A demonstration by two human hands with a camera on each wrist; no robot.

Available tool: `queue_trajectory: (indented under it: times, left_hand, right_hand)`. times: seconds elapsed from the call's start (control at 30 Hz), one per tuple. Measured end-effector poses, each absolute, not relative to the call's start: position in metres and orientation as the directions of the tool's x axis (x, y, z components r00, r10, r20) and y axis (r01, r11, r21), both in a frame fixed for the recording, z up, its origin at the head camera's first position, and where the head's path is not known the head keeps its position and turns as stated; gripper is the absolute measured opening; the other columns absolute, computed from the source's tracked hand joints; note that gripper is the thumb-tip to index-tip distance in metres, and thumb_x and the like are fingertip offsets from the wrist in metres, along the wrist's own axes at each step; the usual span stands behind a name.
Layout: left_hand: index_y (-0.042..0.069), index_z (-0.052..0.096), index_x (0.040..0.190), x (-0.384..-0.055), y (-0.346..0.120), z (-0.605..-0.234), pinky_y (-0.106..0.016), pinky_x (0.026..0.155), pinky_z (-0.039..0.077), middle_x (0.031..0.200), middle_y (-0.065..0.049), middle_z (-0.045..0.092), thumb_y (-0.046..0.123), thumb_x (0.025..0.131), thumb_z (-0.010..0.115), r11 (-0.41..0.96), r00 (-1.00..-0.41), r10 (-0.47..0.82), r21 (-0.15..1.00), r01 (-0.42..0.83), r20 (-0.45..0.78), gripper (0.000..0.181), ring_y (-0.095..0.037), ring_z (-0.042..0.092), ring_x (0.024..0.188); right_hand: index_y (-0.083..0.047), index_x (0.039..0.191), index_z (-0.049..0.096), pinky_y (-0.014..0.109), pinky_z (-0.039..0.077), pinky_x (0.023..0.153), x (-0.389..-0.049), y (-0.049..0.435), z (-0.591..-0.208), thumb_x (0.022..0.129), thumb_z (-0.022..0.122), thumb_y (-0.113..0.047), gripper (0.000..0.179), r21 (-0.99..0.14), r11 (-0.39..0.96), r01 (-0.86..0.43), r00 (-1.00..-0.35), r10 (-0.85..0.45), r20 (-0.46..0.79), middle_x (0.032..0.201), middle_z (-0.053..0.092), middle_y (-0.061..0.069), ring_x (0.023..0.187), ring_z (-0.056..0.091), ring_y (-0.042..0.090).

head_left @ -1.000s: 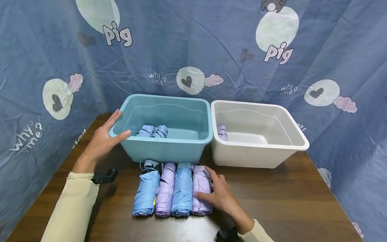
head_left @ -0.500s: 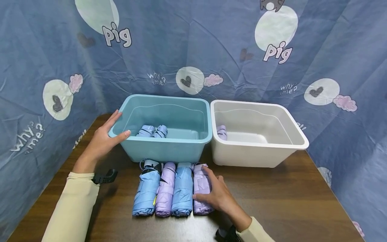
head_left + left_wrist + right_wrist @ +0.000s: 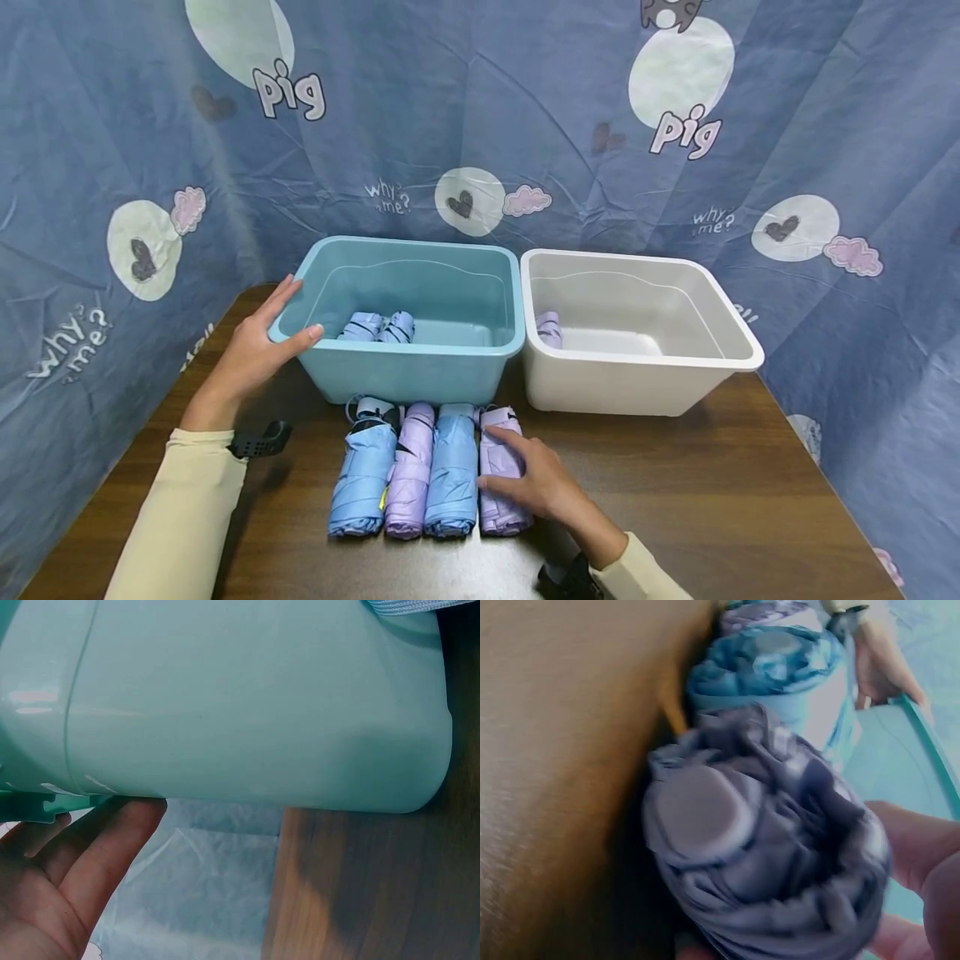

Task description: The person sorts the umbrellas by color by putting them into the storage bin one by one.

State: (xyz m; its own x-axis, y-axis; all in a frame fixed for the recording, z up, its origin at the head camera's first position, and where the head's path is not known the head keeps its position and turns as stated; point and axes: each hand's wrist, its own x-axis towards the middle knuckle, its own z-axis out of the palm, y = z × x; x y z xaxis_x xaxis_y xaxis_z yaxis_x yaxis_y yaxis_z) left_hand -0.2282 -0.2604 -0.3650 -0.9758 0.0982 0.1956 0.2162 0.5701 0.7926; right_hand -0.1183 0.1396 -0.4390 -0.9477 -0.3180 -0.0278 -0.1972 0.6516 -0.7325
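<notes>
Four rolled folding umbrellas lie side by side on the table in front of the bins. My right hand [image 3: 532, 475] grips the rightmost one, a purple umbrella [image 3: 498, 508], its thumb on the left side. The right wrist view shows the handle end of that purple umbrella [image 3: 765, 847], with fingers [image 3: 907, 840] around it. Beside it lie a blue umbrella [image 3: 452, 475], another purple umbrella [image 3: 411, 483] and another blue umbrella [image 3: 363, 479]. My left hand [image 3: 258, 346] rests on the left front corner of a teal bin [image 3: 405, 367], fingers spread along the rim.
Two blue umbrellas [image 3: 378, 327] lie inside the teal bin. Right of it stands a white bin [image 3: 607, 387] holding a purple umbrella [image 3: 549, 329]. A printed blue cloth [image 3: 585, 167] hangs behind the wooden table [image 3: 675, 492].
My right hand's fingers have come down from the far end of the purple umbrella towards its middle. The umbrella's near end has shifted slightly right. My left hand stays on the bin.
</notes>
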Motion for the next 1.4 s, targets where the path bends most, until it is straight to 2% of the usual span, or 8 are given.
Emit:
queue_trajectory:
  times: [0.17,0.23,0.4,0.63,0.83,1.0,1.17,1.4]
  left_hand:
    - [0.034,0.021,0.154,-0.229,-0.261,-0.365,-0.067,0.104,0.023,0.159,0.019,0.008,0.038,0.088,0.068,0.571,-0.977,0.096,0.793,0.211,0.190,0.081,-0.033,0.018,0.143]
    - [0.034,0.020,0.154,-0.229,-0.261,-0.366,-0.067,0.104,0.024,0.158,0.020,0.008,0.038,0.088,0.068,0.570,-0.978,0.096,0.795,0.205,0.184,0.082,-0.034,0.019,0.143]
    - [0.034,0.021,0.154,-0.230,-0.262,-0.367,-0.066,0.104,0.024,0.158,0.021,0.008,0.037,0.088,0.069,0.570,-0.978,0.096,0.796,0.205,0.184,0.082,-0.034,0.019,0.143]
    - [0.033,0.022,0.154,-0.231,-0.262,-0.366,-0.066,0.104,0.025,0.159,0.019,0.009,0.037,0.088,0.069,0.563,-0.977,0.092,0.799,0.210,0.192,0.081,-0.034,0.020,0.143]
    - [0.033,0.021,0.154,-0.230,-0.262,-0.367,-0.067,0.103,0.025,0.159,0.018,0.009,0.037,0.088,0.069,0.570,-0.978,0.087,0.796,0.203,0.187,0.082,-0.035,0.021,0.142]
    - [0.031,0.021,0.155,-0.231,-0.262,-0.367,-0.066,0.104,0.025,0.158,0.020,0.009,0.037,0.088,0.069,0.568,-0.979,0.089,0.797,0.203,0.185,0.082,-0.034,0.021,0.142]
    - [0.030,0.021,0.155,-0.231,-0.262,-0.368,-0.067,0.104,0.025,0.160,0.015,0.009,0.036,0.088,0.069,0.565,-0.980,0.089,0.801,0.197,0.177,0.082,-0.036,0.021,0.142]
    - [0.032,0.022,0.154,-0.230,-0.261,-0.368,-0.068,0.103,0.025,0.160,0.016,0.009,0.037,0.088,0.069,0.568,-0.977,0.086,0.797,0.207,0.193,0.081,-0.035,0.020,0.143]
  right_hand:
    - [-0.015,0.133,0.059,0.043,0.046,0.082,-0.123,0.148,-0.439,0.082,0.077,-0.028,0.056,-0.776,0.587,-0.232,-0.931,-0.364,0.004,0.120,0.062,0.017,0.099,0.057,0.027]
    - [-0.014,0.132,0.060,0.043,0.045,0.084,-0.124,0.151,-0.441,0.082,0.077,-0.026,0.055,-0.796,0.561,-0.227,-0.929,-0.371,0.003,0.121,0.062,0.016,0.101,0.056,0.027]
    - [-0.012,0.132,0.060,0.038,0.047,0.078,-0.125,0.159,-0.442,0.081,0.078,-0.021,0.055,-0.847,0.502,-0.174,-0.937,-0.349,-0.014,0.112,0.062,0.015,0.092,0.056,0.022]
    - [-0.015,0.133,0.060,0.035,0.050,0.074,-0.120,0.172,-0.430,0.080,0.079,-0.021,0.056,-0.874,0.472,-0.114,-0.957,-0.289,-0.031,0.116,0.062,0.015,0.091,0.058,0.021]
    - [-0.011,0.136,0.056,0.033,0.054,0.063,-0.115,0.184,-0.417,0.082,0.077,-0.016,0.058,-0.909,0.406,-0.093,-0.951,-0.307,-0.040,0.103,0.061,0.017,0.081,0.062,0.020]
    - [-0.016,0.136,0.056,0.033,0.055,0.065,-0.108,0.193,-0.402,0.083,0.077,-0.017,0.057,-0.914,0.395,-0.095,-0.954,-0.300,-0.030,0.110,0.061,0.019,0.085,0.064,0.022]
    - [-0.019,0.136,0.056,0.031,0.055,0.068,-0.100,0.200,-0.387,0.083,0.077,-0.019,0.057,-0.907,0.402,-0.129,-0.955,-0.298,0.004,0.119,0.059,0.020,0.091,0.064,0.023]
    - [-0.025,0.136,0.057,0.030,0.055,0.071,-0.093,0.205,-0.367,0.083,0.077,-0.021,0.057,-0.896,0.414,-0.160,-0.957,-0.286,0.038,0.125,0.058,0.015,0.094,0.064,0.023]
